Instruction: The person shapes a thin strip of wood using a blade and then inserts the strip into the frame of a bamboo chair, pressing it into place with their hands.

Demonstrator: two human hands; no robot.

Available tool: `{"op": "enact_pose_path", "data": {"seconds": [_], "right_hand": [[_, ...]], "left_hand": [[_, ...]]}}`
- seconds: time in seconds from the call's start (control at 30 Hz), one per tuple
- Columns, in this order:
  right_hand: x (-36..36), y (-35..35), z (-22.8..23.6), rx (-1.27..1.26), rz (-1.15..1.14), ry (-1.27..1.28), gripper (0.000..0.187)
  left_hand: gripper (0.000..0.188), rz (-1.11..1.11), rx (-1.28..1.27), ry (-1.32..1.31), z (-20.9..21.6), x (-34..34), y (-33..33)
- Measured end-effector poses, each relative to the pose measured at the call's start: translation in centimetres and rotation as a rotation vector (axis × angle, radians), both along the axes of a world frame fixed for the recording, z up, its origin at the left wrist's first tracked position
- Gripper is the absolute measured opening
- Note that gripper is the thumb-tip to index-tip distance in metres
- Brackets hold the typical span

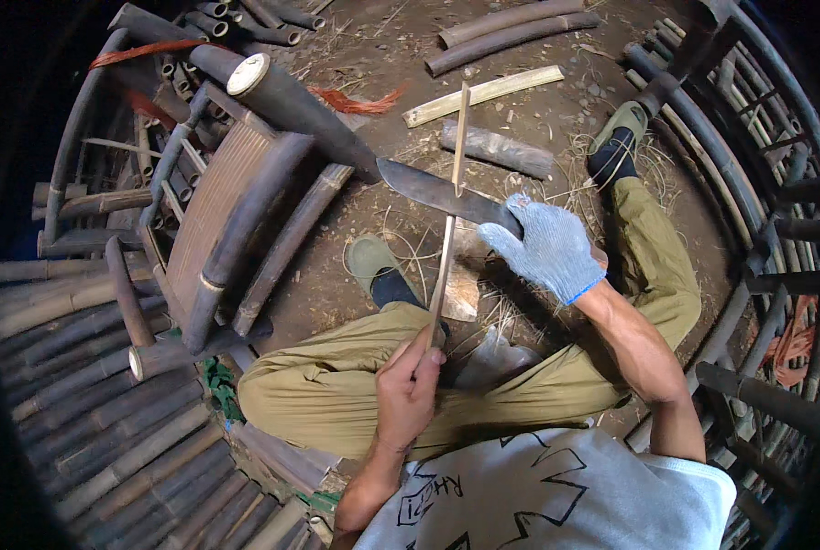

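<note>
My left hand [408,383], bare, grips the near end of a thin pale bamboo strip [453,183] that runs away from me over my lap. My right hand [549,247], in a light knitted glove, holds a big dark knife [433,191] by its handle. The blade points left and lies across the strip about midway, touching it. I am sitting with knees bent in olive trousers [336,376], my feet in green slip-on shoes [369,258] on the dirt floor.
A dark bamboo chair frame [236,211] lies on its side at the left. Stacked bamboo poles [89,422] fill the lower left. Another bamboo frame [758,183] curves along the right. Split bamboo pieces [483,92] and shavings litter the ground ahead.
</note>
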State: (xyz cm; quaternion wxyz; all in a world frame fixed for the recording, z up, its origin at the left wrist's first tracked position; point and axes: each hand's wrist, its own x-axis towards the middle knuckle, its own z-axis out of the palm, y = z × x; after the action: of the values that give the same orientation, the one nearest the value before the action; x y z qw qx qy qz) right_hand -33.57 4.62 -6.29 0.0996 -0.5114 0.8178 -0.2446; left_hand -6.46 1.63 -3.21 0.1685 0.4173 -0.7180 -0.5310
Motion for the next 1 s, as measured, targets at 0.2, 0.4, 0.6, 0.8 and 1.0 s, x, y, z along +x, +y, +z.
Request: {"op": "enact_pose_path", "data": {"seconds": [0.2,0.4,0.6,0.8,1.0], "right_hand": [[-4.7,-1.0,-0.4,0.105,-0.2,-0.051,0.061],[-11.0,-0.2,0.0,-0.009,-0.274,-0.152,0.058],[3.8,2.3,2.3,-0.098,0.123,-0.157,0.046],[3.7,2.0,1.0,-0.086,-0.026,-0.184,0.047],[0.2,0.7,1.1,-0.136,-0.055,-0.06,0.049]], "left_hand": [[0.033,-0.146,-0.019,-0.178,2.1,3.5,1.3],[0.032,0.099,0.591,-0.087,2.1,6.0,1.5],[0.036,0.099,0.54,0.308,1.9,-3.7,-2.8],[0.041,0.025,0.476,0.206,2.5,-4.1,-2.0],[0.042,0.076,0.437,0.131,2.4,-1.9,-0.1]]}}
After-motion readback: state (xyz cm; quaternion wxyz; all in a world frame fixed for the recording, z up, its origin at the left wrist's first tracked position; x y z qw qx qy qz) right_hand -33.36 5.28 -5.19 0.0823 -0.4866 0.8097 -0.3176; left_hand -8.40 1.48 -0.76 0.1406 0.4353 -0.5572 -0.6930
